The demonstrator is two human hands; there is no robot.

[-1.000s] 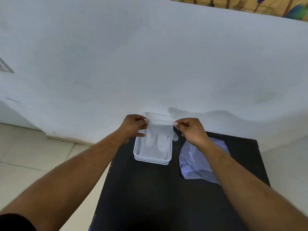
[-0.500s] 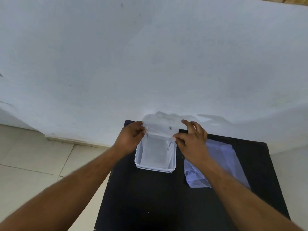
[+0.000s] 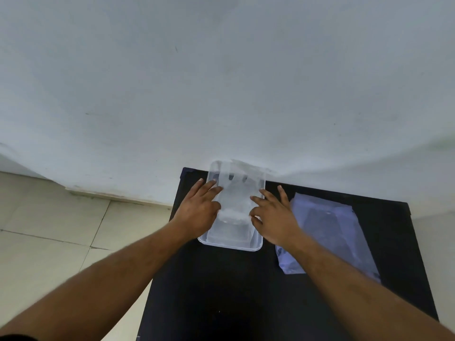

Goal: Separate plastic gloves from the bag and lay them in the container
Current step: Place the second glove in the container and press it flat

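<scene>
A clear plastic container (image 3: 230, 246) stands on the black table (image 3: 221, 291), its far end against the wall. A thin translucent plastic glove (image 3: 235, 193) lies spread in it, fingers toward the wall, cuff bunched near the middle. My left hand (image 3: 199, 207) rests over the container's left rim, fingers apart, fingertips on the glove's left edge. My right hand (image 3: 273, 215) lies at the right rim, fingers spread, fingertips touching the glove's right edge. Neither hand pinches it. The pale bluish plastic bag (image 3: 327, 230) lies flat to the right, partly under my right forearm.
A white wall (image 3: 221, 82) rises right behind the table. Beige floor tiles (image 3: 49, 230) lie to the left, below the table's left edge. The table's right edge shows at far right.
Both hands came down with the glove from above the container and laid it flat inside. The pinch on the cuff has let go and the fingers are spread. The camera has tilted down.
</scene>
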